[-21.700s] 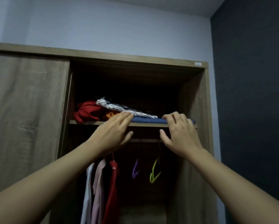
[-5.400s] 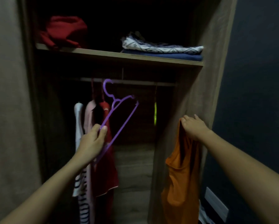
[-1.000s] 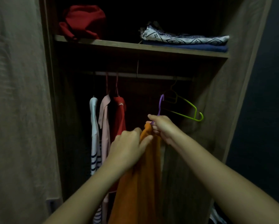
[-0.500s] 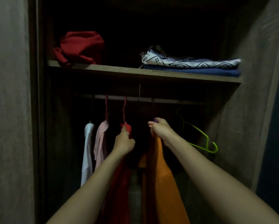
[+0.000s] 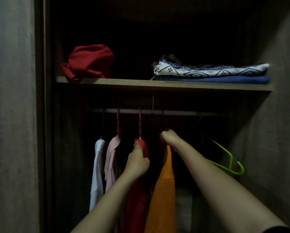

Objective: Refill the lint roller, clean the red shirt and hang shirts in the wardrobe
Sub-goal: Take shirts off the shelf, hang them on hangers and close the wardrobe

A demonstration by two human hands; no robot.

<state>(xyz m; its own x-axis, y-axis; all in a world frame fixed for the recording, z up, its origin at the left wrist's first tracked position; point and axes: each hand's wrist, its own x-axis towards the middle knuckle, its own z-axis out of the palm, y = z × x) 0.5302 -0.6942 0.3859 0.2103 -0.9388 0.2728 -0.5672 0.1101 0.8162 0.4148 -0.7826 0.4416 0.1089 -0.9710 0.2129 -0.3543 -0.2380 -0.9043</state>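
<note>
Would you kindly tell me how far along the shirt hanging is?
Done: white shirt, pink shirt, red shirt hang on the rail. In hand: right hand holds the orange shirt up by the rail; hooked or not, too dark to tell. To do: folded clothes on the shelf; a green hanger is free.

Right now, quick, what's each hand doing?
Left hand: grips the hanging red fabric shirt near its top.
Right hand: grips the top of the hanging orange fabric shirt.
</note>
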